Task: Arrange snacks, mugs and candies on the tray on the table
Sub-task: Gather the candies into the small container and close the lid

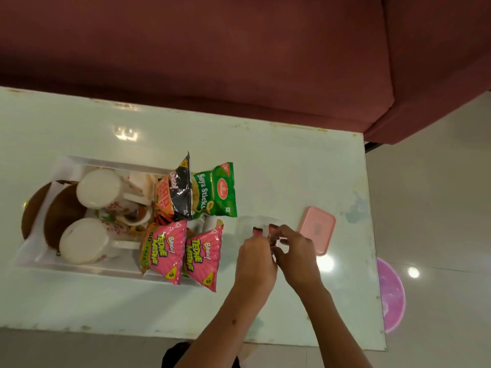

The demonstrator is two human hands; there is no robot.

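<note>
Looking down from the head camera, a white tray [79,264] is sitting on the left part of a glossy white table [265,160], and it is already crowded. Two white mugs [98,188] are lying upside down in it, their flat bases facing up, with brown plates [59,216] tucked along the tray's left end. Snack packets are filling its right end: an orange and black packet [174,193] is standing upright, a green packet of soya sticks [216,191] is leaning just beside it and spilling over the tray's edge, and two pink packets [162,251] are lying side by side nearer the person, the second one [203,257] hanging past the rim. To the right of the tray, both hands are meeting over the bare table; the left hand [255,260] and the right hand [296,252] are each pinching closed on small red-wrapped candies [272,232], fingertips nearly touching. A clear container seems to be sitting under the candies, though it is too faint to be sure. A pink lid [317,229] is lying flat just beyond the right hand. A maroon sofa [239,49] is running along the table's far side.
</note>
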